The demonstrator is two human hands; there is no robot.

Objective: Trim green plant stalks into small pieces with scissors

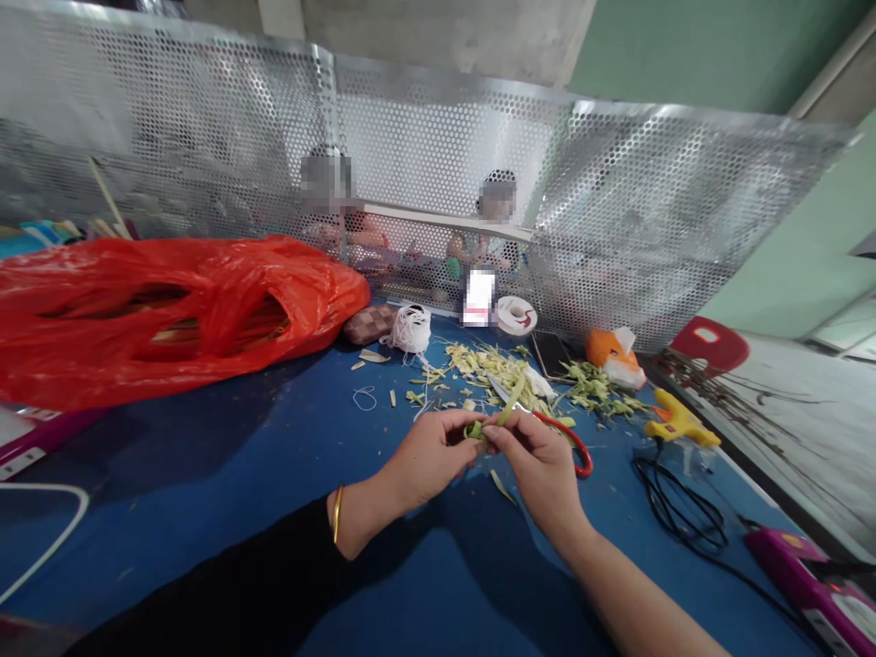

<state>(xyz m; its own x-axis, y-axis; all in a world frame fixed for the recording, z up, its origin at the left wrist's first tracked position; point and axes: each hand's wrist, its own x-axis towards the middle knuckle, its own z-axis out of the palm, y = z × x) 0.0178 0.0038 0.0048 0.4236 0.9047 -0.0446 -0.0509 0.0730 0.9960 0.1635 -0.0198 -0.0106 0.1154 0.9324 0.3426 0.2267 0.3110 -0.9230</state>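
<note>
- Pinching the green strip [512, 403] near the middle of the frame, the left hand [428, 456] and right hand [547, 470] work close together, the left fingers closed around its curled part, the right fingers gripping narrowly just beside them.
- Its free end points upward; light, even tension would probably bend it without creasing or splitting.
- The left fingers do best as a steady anchor, letting the right fingers guide.
- Red-handled scissors [583, 456] lie partly hidden beyond the right hand, so its knuckles should clear the blades.
- Plant scraps [479, 365] on the blue worktop [274, 484] could cling; working above them seems cleaner.
</note>
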